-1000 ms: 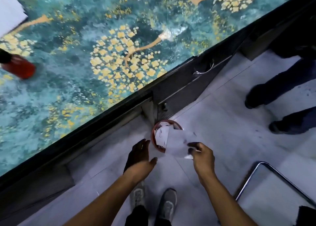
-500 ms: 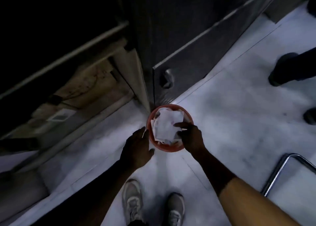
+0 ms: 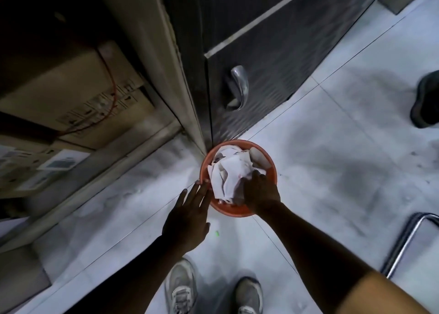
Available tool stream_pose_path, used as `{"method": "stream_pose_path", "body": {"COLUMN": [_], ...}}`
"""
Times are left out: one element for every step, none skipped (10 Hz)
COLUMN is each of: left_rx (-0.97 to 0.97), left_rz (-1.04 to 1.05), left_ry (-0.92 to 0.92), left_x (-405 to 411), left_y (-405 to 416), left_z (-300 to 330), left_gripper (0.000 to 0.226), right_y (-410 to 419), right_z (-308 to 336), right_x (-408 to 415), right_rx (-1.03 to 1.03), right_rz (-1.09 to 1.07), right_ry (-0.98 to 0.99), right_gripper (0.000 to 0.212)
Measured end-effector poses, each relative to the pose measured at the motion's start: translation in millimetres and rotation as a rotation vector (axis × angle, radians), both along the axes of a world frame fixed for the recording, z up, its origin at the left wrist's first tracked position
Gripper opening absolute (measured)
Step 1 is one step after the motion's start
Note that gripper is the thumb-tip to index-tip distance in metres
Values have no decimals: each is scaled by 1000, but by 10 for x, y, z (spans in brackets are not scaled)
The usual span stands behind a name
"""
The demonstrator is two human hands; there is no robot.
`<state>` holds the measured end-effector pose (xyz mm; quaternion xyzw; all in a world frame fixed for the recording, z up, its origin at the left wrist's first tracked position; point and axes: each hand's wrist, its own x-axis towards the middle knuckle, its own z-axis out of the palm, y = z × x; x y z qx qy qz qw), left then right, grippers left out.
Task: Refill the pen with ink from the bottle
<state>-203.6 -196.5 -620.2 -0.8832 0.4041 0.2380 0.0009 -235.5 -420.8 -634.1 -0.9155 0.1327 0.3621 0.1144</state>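
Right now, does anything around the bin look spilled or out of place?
The orange bin is overfull: crumpled paper heaps above its rim while the right hand presses it down. A small green speck lies on the floor beside it.

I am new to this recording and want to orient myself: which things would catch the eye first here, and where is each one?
First, the orange bin on the pale floor, at the foot of the dark cabinet, stuffed with crumpled white paper. The right hand presses on that paper, while the left hand is spread beside the bin's near-left rim. A shiny cabinet handle gleams above.
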Motion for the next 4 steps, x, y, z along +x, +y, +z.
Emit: {"method": "stream_pose_path", "body": {"left_rx": [0,23,31,67], "left_rz": [-10,-13,4,60], "left_ry": [-30,-13,-11,13], "left_x": [-16,-18,-21,-35], "left_y": [22,45,38,-44], "left_z": [-30,-4,90,389], "left_gripper": [100,99,99,95], "right_y": [16,67,73,142], "right_z": [-12,64,251,579], "right_x": [10,-36,-84,-183], "right_rx": [-6,29,10,-18], "right_rz": [-9,-31,-49,-112], "right_ry": [-4,-171,-142,-156], "right_gripper": [58,53,46,38]}}
